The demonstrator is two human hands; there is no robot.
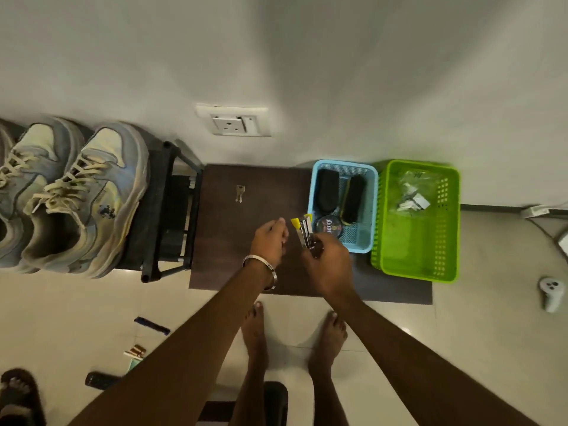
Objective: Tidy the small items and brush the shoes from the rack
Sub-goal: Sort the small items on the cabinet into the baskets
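My right hand (329, 265) grips a bundle of small tools with yellow tips (302, 230) over the dark table top (246, 235), beside the blue basket (372, 210). My left hand (270, 241) hovers just left of the bundle with fingers loosely curled, holding nothing. A key (239, 192) lies on the table. The blue basket holds two black shoe brushes (352, 199) and a round polish tin (327, 226). A pair of worn grey sneakers (89, 198) sits on the black rack (172, 210) at the left.
A green basket (451, 229) with small packets stands right of the blue one. On the floor lie a dark comb (152, 325), small items (135, 353), a black object (100, 379), a white controller (551, 295). A wall socket (235, 123) is above the table.
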